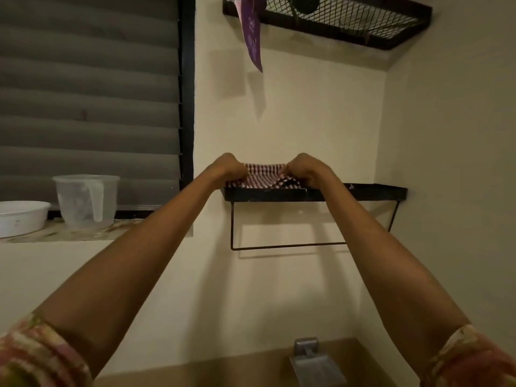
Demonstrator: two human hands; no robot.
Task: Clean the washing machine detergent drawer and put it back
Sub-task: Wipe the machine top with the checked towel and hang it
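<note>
Two patterned sleeves are seen at the lower corners, one on each forearm, both arms raised toward the wall. A grey metal fitting (314, 364) is noted at the bottom edge, nearest the camera. Farther off, a checked red-and-white cloth (264, 176) is held on a black wall shelf (368, 192), its long axis lying left to right along the shelf front. The left hand (230, 167) is closed on the cloth's left end; the right hand (303, 169) is closed on its right end. A thin rail is hung beneath the shelf. To the left, a clear measuring jug (86, 201) and a white bowl (22, 217) are set on a sill before a slatted shutter. Highest, a black mesh shelf (349, 20) is mounted, a purple packet (252, 37) hanging from it. No detergent drawer is seen.
</note>
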